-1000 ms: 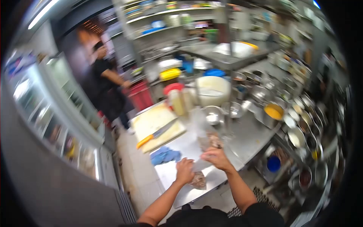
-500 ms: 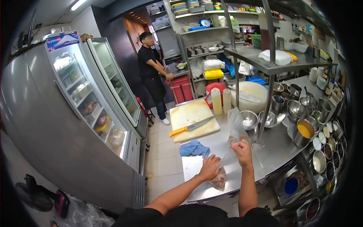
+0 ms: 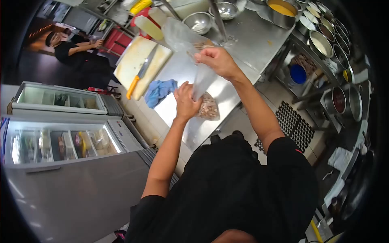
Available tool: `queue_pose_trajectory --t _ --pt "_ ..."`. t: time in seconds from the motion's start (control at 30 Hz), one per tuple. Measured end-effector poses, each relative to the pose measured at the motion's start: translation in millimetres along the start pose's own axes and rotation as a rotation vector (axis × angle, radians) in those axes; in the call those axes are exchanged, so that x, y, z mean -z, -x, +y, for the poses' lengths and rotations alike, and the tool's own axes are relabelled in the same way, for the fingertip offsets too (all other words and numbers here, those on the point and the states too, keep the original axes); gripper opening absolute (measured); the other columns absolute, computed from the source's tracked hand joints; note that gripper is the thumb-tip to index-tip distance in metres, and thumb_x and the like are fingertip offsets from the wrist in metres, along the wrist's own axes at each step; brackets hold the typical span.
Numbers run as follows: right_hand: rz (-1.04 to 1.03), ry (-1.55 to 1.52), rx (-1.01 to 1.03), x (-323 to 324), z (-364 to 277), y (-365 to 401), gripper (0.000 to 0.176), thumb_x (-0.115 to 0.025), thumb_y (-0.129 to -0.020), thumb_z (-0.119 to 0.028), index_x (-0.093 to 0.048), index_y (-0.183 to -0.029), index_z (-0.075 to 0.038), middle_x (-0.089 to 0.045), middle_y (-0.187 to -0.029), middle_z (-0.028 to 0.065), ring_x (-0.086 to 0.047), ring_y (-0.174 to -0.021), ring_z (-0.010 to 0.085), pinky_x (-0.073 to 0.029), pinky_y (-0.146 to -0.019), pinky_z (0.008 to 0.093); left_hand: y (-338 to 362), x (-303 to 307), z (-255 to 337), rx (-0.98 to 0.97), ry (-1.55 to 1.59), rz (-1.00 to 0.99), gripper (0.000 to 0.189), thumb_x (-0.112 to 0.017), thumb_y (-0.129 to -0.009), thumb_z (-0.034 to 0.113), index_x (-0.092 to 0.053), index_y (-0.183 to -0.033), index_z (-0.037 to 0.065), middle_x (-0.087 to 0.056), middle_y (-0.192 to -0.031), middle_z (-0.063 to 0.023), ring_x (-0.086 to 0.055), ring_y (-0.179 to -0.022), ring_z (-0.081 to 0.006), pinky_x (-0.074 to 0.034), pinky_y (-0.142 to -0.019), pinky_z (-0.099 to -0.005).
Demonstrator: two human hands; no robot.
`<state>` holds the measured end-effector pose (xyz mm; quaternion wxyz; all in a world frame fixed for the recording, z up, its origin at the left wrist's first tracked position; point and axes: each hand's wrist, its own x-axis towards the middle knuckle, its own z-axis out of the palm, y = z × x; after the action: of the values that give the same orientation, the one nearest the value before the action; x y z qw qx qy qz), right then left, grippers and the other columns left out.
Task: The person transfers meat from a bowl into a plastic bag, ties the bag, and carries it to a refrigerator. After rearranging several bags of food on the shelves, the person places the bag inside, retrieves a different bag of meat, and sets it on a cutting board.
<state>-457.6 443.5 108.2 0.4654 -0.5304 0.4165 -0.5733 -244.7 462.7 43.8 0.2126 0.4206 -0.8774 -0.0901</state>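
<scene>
A clear plastic bag with chopped pinkish-brown pieces in its bottom lies at the near edge of the steel counter. My left hand is closed around the plastic just above these pieces, its fingertips partly hidden. Higher up, my right hand pinches the plastic between thumb and fingers, so a sheet of it stretches between both hands. Behind my right hand lies another clear bag with brownish contents. A blue cloth rests beside my left hand.
A knife with an orange handle lies on the white cutting board. Steel bowls and a shelf post stand behind the bags. A person is at the far left, beyond the fridges. Several pots line the right.
My view has tilted down and turned, so my torso and the floor mat now show. Both hands remain at the plastic bag, with the plastic still stretched between them.
</scene>
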Motion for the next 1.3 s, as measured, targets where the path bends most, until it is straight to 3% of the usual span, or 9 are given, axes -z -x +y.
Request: queue_pose_trajectory --t 0.27,0.4,0.53,0.63,0.83,1.07,1.2,1.27,1.3 --pt "0.564 0.553 0.426 5 -19 19 0.015 -0.059 -0.088 -0.016 -0.066 -0.092 -0.003 -0.062 -0.087 0.0136 -0.058 -0.078 0.0284 -0.047 -0.069 0.0362 -8 -4 0 0.026 -0.037 -0.092 0.028 -0.06 -0.078 0.01 -0.06 -0.106 0.008 -0.052 -0.121 -0.0072 -0.037 -0.127 -0.0313 -0.018 -0.105 -0.0629" --pt "0.019 0.307 0.874 -40 -38 52 0.022 -0.063 -0.064 -0.013 -0.061 -0.083 -0.002 -0.059 -0.089 0.0123 -0.057 -0.09 0.031 -0.045 -0.082 0.0408 -3 -14 -9 -0.071 -0.091 -0.127 0.034 -0.06 -0.079 0.011 -0.057 -0.112 0.006 -0.052 -0.121 -0.0103 -0.037 -0.127 -0.0327 -0.02 -0.105 -0.0595" --pt "-0.086 1.414 0.794 -58 27 64 0.016 -0.053 -0.08 -0.014 -0.057 -0.087 -0.001 -0.06 -0.089 0.0189 -0.057 -0.101 0.0342 -0.042 -0.087 0.0448 -3 -13 -10 -0.063 0.157 -0.041 0.044 -0.06 -0.077 0.008 -0.053 -0.119 0.003 -0.051 -0.122 -0.0155 -0.037 -0.126 -0.0365 -0.021 -0.106 -0.0499" --pt "-0.525 1.309 0.312 -25 46 54 0.01 -0.053 -0.081 -0.015 -0.051 -0.078 -0.005 -0.056 -0.072 0.0122 -0.058 -0.08 0.0292 -0.041 -0.076 0.0449 -5 3 -2 -0.066 -0.015 -0.111 0.04 -0.06 -0.074 0.006 -0.056 -0.114 0.004 -0.053 -0.122 -0.0125 -0.036 -0.127 -0.036 -0.018 -0.108 -0.049" --pt "-0.537 1.277 0.615 16 31 64 0.007 -0.052 -0.082 -0.015 -0.05 -0.079 -0.008 -0.051 -0.066 0.0061 -0.055 -0.071 0.0255 -0.038 -0.071 0.0446 -6 19 16 -0.164 0.119 -0.029 0.028 -0.058 -0.067 -0.004 -0.063 -0.093 0.004 -0.054 -0.116 -0.012 -0.04 -0.12 -0.036 -0.028 -0.103 -0.0446" --pt "-0.398 1.187 0.87 57 5 43 0.007 -0.053 -0.083 -0.015 -0.053 -0.081 -0.009 -0.053 -0.075 0.0056 -0.054 -0.075 0.0263 -0.041 -0.072 0.041 -18 52 17 -0.202 0.259 0.063 0.019 -0.06 -0.071 0.0 -0.065 -0.089 0.001 -0.06 -0.087 -0.0108 -0.054 -0.089 -0.0293 -0.042 -0.085 -0.037" --pt "0.128 1.066 0.948 32 44 16 0.009 -0.057 -0.082 -0.018 -0.054 -0.083 -0.01 -0.055 -0.079 0.0084 -0.055 -0.08 0.0271 -0.042 -0.073 0.0396 -37 75 54 0.467 1.013 -0.185 0.014 -0.059 -0.089 0.013 -0.065 -0.087 0.0 -0.062 -0.078 -0.0027 -0.054 -0.066 -0.0097 -0.043 -0.06 -0.0248" --pt "0.261 0.823 0.674 1 85 18 0.021 -0.06 -0.082 -0.02 -0.057 -0.099 -0.008 -0.059 -0.097 0.0127 -0.057 -0.096 0.0287 -0.043 -0.086 0.0415 -49 72 83 0.516 1.323 -0.077 0.017 -0.059 -0.09 0.014 -0.065 -0.083 0.0 -0.062 -0.076 -0.0015 -0.051 -0.065 -0.0057 -0.041 -0.057 -0.0221" --pt "0.255 1.407 0.552 -26 149 24 0.027 -0.058 -0.086 -0.021 -0.054 -0.108 -0.006 -0.057 -0.103 0.0096 -0.054 -0.101 0.0235 -0.044 -0.089 0.0377 -54 67 89 0.463 1.326 -0.018 0.018 -0.06 -0.091 0.015 -0.065 -0.082 0.0 -0.062 -0.076 -0.0018 -0.05 -0.065 -0.0051 -0.04 -0.057 -0.0213"
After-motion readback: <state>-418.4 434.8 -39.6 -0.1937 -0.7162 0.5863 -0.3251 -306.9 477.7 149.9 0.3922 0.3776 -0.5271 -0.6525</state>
